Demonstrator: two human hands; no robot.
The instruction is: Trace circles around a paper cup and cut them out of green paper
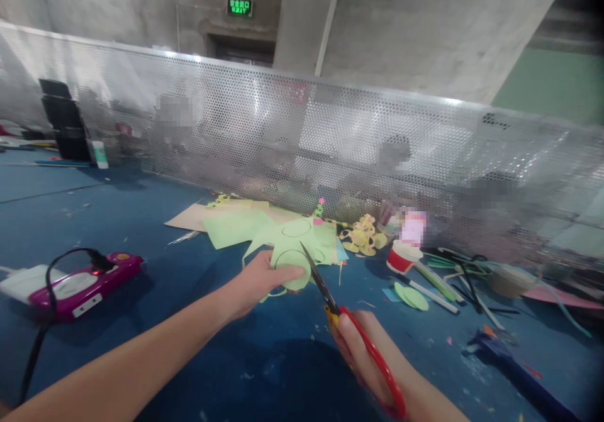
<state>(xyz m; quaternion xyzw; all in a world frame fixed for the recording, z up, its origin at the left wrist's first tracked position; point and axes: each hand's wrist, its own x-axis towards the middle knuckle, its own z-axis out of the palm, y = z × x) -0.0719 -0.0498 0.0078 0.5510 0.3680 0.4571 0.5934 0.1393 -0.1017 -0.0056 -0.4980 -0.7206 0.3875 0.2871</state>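
My left hand pinches a light green sheet of paper, thumb on top, over the blue table. Two round outlines are drawn on that sheet, and its lower edge is cut along a curve near my thumb. In my right hand is a pair of scissors with red and yellow handles. Their blades point up and away, with the tips at the paper's right side by the lower circle. More green sheets lie just behind. Cut green paper circles rest on the table to the right.
A purple power strip with a black cord sits at left. At right are a red and white paper cup, yellow paper flowers, sticks, and a dark blue glue gun. A perforated metal screen runs along the back.
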